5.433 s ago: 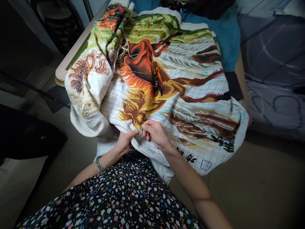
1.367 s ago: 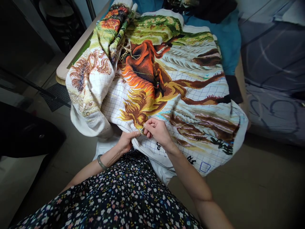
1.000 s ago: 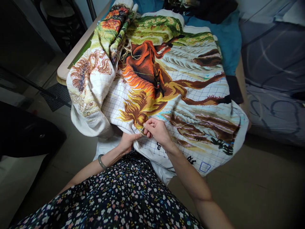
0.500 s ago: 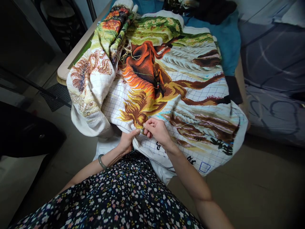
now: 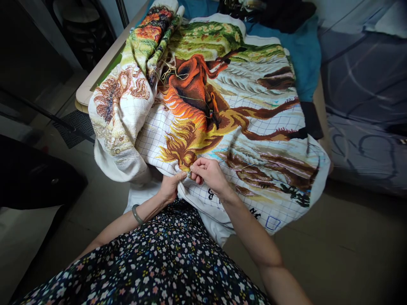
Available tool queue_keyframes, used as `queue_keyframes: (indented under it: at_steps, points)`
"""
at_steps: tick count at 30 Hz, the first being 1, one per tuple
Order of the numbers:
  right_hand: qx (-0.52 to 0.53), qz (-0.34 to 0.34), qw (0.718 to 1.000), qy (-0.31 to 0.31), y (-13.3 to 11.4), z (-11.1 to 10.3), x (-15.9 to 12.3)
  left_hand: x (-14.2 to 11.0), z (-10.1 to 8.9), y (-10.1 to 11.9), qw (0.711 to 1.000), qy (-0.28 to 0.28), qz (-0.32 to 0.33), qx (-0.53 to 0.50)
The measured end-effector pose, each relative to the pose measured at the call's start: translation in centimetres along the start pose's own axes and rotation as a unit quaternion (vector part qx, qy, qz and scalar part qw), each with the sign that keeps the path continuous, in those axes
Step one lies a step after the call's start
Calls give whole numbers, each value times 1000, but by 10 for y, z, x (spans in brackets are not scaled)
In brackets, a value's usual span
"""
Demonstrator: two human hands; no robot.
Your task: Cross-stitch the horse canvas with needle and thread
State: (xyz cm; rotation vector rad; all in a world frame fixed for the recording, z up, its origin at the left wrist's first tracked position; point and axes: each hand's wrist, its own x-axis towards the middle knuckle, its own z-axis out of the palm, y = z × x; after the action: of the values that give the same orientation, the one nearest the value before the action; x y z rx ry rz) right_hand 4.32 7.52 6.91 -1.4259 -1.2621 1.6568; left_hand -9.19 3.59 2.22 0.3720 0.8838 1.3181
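Note:
A large cross-stitch cloth (image 5: 152, 135), printed with a blue grid and partly filled with horses in orange, gold and brown, spreads from the table toward my lap. At its near edge my left hand (image 5: 170, 185) is closed on the fabric, thumb on top and the other fingers hidden beneath. Just to the right, my right hand (image 5: 208, 173) is closed in a pinch against the cloth, below the golden horse's head. Something tiny and pale shows at its fingertips, too small to tell whether needle or thread. The fingertips of both hands nearly meet.
Loose yellowish threads (image 5: 171, 74) lie on the stitched part. A bunched section of the cloth (image 5: 119, 110) hangs over the left table edge (image 5: 85, 91). Teal fabric (image 5: 307, 63) and a dark heap (image 5: 282, 15) lie at the back. A grey patterned cover (image 5: 365, 101) is at right.

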Motion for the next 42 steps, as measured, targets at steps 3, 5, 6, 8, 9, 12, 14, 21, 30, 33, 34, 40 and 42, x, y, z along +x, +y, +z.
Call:
queue_keyframes:
  at_steps: [3,5,6,8,9,12,14,21,30,33,34,40,42]
  points:
    - [0,-3,1000,-3,2,0,1,0,1,0,1000,2,-2,-7]
    - [-9,-7,1000,-2,4,0,1,0,1,1,1000,2,-4,-9]
    - [-23,-16,1000,-4,5,1,0,0,1,1,1000,3,-5,-10]
    - [-92,-77,993,3,6,2,-5,0,1,1,1000,8,-3,-15]
    - [-152,-129,980,14,6,3,-9,-1,0,1,1000,10,-3,-21]
    - [-372,-301,876,57,7,5,-23,-2,0,2,999,24,-13,-40]
    - [-467,-368,799,85,8,5,-31,-3,1,4,998,37,-23,-46]
    - [-512,-537,665,85,13,0,-26,-6,8,11,997,53,-39,-41]
    - [-387,-616,686,-15,19,10,-39,-12,9,17,996,42,-67,-30]
    - [-318,-614,717,-92,26,23,-50,-11,6,15,996,44,-68,-41]
    - [-309,-612,720,-107,28,27,-52,-11,5,13,996,45,-68,-46]
    - [-247,-595,753,-133,26,37,-57,-9,2,10,996,46,-67,-47]
    - [-202,-575,783,-126,19,32,-58,-9,1,11,997,39,-53,-30]
